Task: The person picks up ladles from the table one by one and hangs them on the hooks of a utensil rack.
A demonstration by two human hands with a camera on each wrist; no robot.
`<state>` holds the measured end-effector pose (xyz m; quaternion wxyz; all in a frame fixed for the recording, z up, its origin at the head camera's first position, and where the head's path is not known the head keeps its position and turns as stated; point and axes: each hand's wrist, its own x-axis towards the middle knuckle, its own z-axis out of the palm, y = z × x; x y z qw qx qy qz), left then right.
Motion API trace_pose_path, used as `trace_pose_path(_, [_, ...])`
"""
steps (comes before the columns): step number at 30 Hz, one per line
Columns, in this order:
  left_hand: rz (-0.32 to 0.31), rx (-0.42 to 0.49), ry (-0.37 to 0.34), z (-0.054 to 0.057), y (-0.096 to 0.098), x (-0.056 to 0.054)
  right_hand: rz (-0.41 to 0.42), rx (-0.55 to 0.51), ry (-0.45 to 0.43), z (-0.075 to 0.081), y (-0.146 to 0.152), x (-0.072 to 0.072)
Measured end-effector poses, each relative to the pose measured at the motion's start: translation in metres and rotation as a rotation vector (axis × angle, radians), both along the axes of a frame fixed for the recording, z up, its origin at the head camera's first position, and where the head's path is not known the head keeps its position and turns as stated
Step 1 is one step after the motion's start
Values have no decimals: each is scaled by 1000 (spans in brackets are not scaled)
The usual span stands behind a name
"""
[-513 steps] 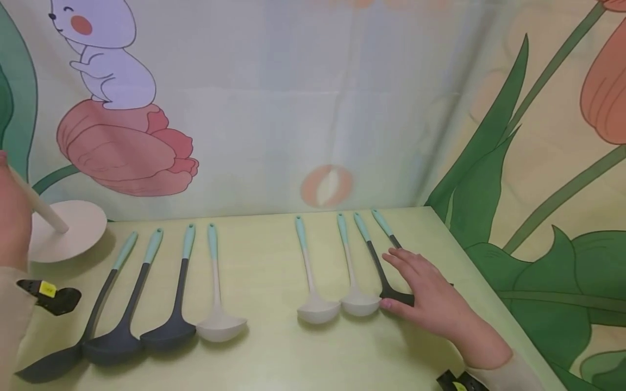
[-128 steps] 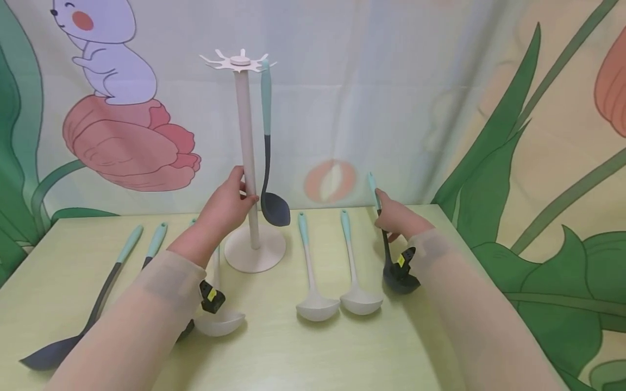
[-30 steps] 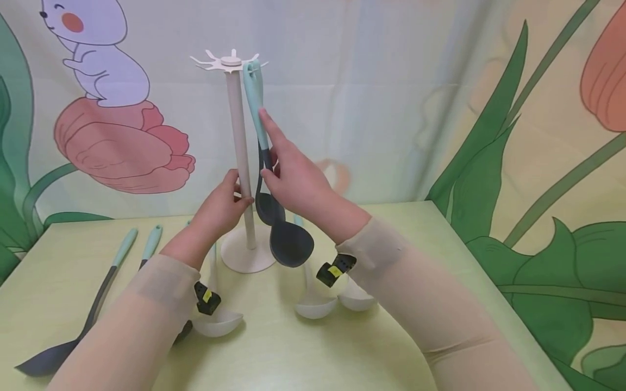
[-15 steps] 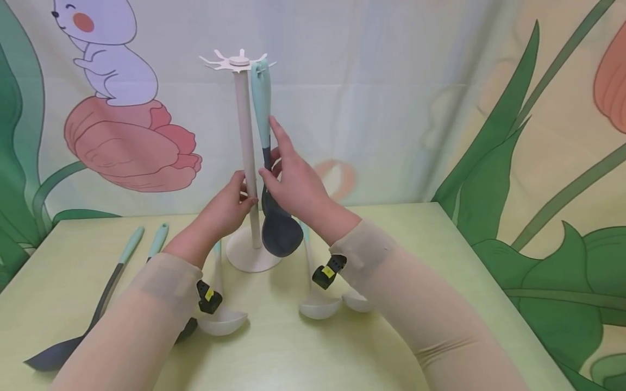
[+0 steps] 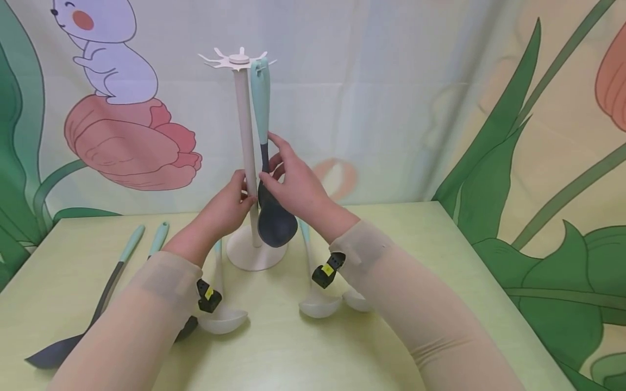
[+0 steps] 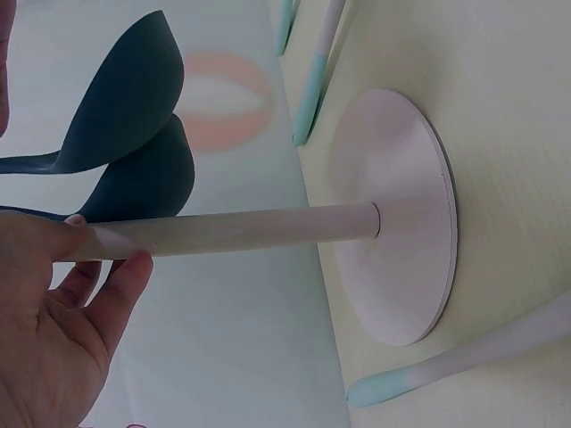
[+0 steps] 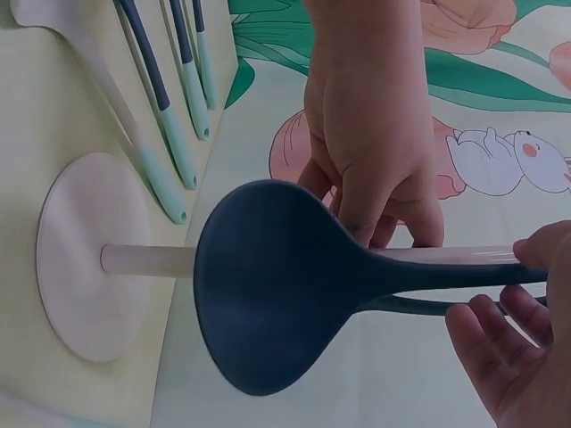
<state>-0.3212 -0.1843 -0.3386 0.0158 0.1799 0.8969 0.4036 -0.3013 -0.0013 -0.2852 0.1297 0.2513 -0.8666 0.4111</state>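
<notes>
- Fingers [image 5: 281,144] of the right hand [image 5: 303,183] curled and clamped on the slim shaft of a charcoal ladle with a mint-green handle [image 5: 277,226], just below that handle, thumb to one side.
- Held above the pale yellow-green tabletop [image 5: 337,355], just to the right of a pinkish-white stand [image 5: 243,117] with straight post, flat round base and star-shaped crown of arms.
- Long axis close to vertical, nearly parallel to the post: handle end up among the crown's arms, bowl end down. Cannot tell whether fully hooked on an arm.
- Just behind, mostly covered: a second charcoal ladle [image 5: 266,196], likewise bowl downward.
- Fingers of the left hand [image 5: 224,205] clamped round the lower half of the upright post.
- Lying to the left: three more charcoal ladles [image 5: 61,347] and an off-white ladle [image 5: 223,321], handles toward the patterned cloth backdrop [image 5: 391,108], partly hidden by the left sleeve [image 5: 132,320].
- Lying to the right: two off-white ladles [image 5: 320,307], partly hidden by the right arm.
</notes>
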Motion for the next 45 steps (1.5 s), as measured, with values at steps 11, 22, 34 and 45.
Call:
trace_pose_path(11, [24,-17,-3,-2,1,0,-61,56,-51,-4,20,-2])
trace_pose_path(22, [27,-25,17,0,5,0,-209,158,-99,-30,56,-28])
trace_pose_path(34, [45,-30,6,0,7,2,-307,275,-276,-78,98,-49])
trace_pose_path(45, [60,-23,-13,1,7,4,-335,492,-536,-104,116,-47])
